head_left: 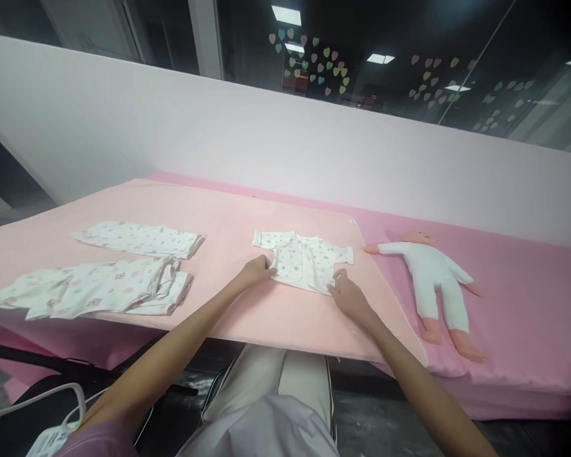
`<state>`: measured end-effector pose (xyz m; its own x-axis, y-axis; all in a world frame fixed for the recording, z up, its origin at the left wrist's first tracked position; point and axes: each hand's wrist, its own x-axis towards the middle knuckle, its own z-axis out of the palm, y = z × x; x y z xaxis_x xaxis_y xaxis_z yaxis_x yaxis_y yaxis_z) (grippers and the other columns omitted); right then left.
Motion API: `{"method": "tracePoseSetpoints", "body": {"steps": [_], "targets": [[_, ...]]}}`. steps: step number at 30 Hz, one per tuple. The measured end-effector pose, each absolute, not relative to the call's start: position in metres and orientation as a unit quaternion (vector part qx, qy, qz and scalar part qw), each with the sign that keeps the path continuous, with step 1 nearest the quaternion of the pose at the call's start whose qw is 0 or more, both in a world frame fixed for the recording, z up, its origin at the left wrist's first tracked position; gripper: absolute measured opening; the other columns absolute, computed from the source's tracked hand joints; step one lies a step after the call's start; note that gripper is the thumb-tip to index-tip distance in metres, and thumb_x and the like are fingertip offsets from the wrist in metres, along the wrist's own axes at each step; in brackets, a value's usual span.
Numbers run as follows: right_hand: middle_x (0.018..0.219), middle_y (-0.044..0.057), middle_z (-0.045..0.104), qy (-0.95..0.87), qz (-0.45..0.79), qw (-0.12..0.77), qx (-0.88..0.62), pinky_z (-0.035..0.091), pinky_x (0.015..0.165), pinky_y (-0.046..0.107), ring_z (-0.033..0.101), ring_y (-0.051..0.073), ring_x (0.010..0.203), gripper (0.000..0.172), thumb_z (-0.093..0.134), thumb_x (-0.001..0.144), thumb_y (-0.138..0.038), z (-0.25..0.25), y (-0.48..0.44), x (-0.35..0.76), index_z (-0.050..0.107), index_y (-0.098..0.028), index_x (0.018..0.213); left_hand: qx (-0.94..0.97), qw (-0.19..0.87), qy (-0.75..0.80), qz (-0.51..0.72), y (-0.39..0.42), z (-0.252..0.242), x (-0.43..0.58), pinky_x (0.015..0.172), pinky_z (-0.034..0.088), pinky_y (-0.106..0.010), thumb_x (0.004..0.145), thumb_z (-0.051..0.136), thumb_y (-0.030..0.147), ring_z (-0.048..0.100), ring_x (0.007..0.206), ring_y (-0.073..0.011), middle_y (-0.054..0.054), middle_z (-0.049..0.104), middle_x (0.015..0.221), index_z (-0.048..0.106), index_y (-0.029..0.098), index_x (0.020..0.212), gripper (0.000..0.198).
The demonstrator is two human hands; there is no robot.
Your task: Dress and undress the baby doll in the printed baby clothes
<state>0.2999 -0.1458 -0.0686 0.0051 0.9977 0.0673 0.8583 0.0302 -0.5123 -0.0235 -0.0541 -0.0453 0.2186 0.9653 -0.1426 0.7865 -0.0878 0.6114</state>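
A small white baby shirt (299, 259) with a pastel print lies spread out on the peach cover, its short sleeves out to both sides. My left hand (258, 270) is closed on the shirt's lower left corner. At the lower right corner of the hem, the fingers of my right hand (348, 293) are curled in a pinch on the fabric. The fingertips of both hands are partly hidden.
Folded printed baby clothes (137, 239) lie on the left, with a larger pile (109, 287) nearer the front edge. A baby doll in white (431, 279) lies on the pink cover (528, 304) at right. Behind the table stands a white wall (285, 139).
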Motion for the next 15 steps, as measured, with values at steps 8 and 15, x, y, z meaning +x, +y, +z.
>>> {"method": "tracePoseSetpoints", "body": {"steps": [8, 15], "targets": [[0.080, -0.004, 0.057, -0.688, 0.218, 0.254, -0.644, 0.042, 0.067, 0.032, 0.062, 0.024, 0.075, 0.027, 0.050, 0.093, -0.033, -0.064, -0.134, 0.326, 0.044, -0.028, 0.119, 0.745, 0.233, 0.618, 0.097, -0.054, -0.037, -0.034, 0.081, 0.048, -0.037, 0.091, 0.062, 0.054, 0.072, 0.099, -0.0314, -0.010, 0.076, 0.108, 0.052, 0.023, 0.117, 0.042], [0.116, 0.015, 0.071, -0.558, 0.121, 0.258, -0.779, 0.047, 0.083, 0.038, 0.068, 0.033, 0.107, 0.048, 0.053, 0.098, -0.057, -0.061, -0.066, 0.382, 0.052, -0.020, 0.128, 0.640, 0.109, 0.748, 0.136, 0.054, -0.020, -0.048, 0.110, 0.040, -0.055, 0.097, 0.049, 0.063, 0.057, 0.135, -0.0456, -0.029, 0.066, 0.135, 0.061, 0.011, 0.124, 0.059]]}}
